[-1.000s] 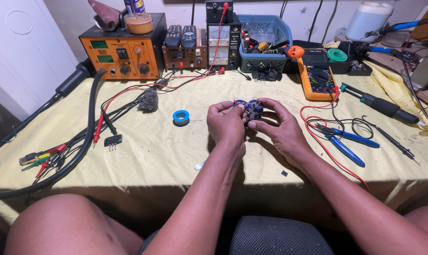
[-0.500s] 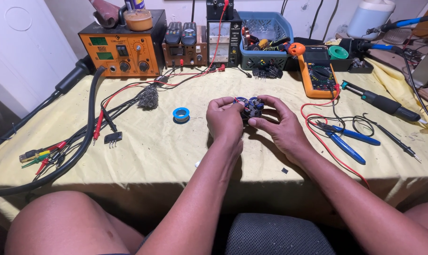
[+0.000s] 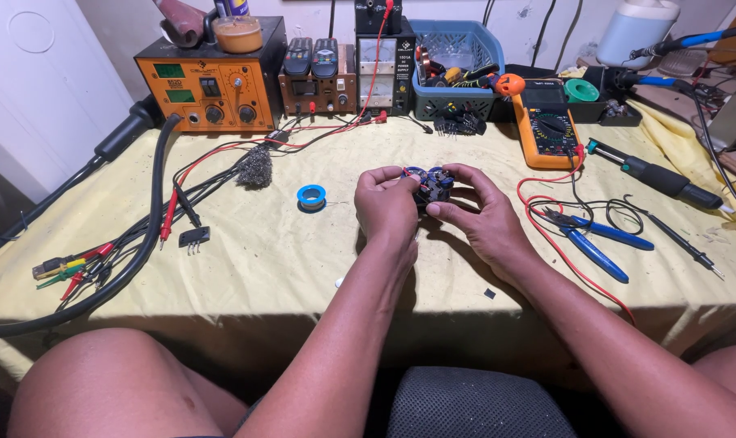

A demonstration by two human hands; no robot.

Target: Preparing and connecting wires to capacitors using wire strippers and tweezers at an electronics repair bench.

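Both my hands hold a small dark electronic part [image 3: 431, 186] with blue and red bits, just above the yellow cloth of the bench [image 3: 303, 268]. My left hand [image 3: 387, 203] grips its left side with curled fingers. My right hand [image 3: 480, 212] pinches its right side, thumb beneath and fingers over the top. Most of the part is hidden between the fingers.
A blue solder spool [image 3: 311, 195] lies left of my hands, blue-handled pliers [image 3: 595, 243] and red leads to the right. An orange multimeter [image 3: 546, 122], orange station [image 3: 210, 85], blue basket [image 3: 453, 65] and power supply [image 3: 382, 61] line the back. Thick black cables [image 3: 133, 259] curve at left.
My hands have stayed together on the part, with small shifts of the fingers. The view has tipped slightly.
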